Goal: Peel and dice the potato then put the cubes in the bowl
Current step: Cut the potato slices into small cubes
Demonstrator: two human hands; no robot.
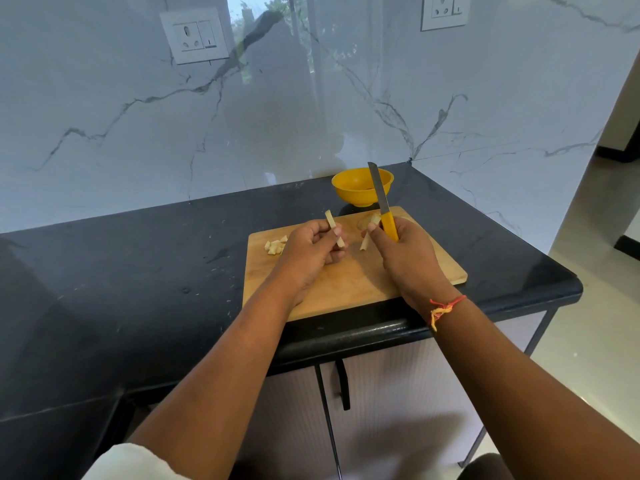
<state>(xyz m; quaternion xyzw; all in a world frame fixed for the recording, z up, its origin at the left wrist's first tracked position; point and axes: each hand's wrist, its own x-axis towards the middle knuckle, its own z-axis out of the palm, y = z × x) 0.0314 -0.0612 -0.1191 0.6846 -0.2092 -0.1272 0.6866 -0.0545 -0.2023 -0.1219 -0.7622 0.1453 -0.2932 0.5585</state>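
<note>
Indoors: black counter (138,289), marble wall (277,116), wooden board (349,282); left fingers (337,232) pinch potato stick (331,223), right fingers (376,238) grip knife (388,224).

We read no words, brands or numbers anywhere. Only sign we make out: small dark stroke on switch of upper-left socket plate (194,36), upper left of frame. Similar stroke on switch of upper-right socket plate (445,12), at top edge, upper right.

Scene is lit evenly by soft daylight; window refl. is seen on glossy wall (277,64), upper ctr. Frame edges are bowed by wide-angle distortion.
</note>
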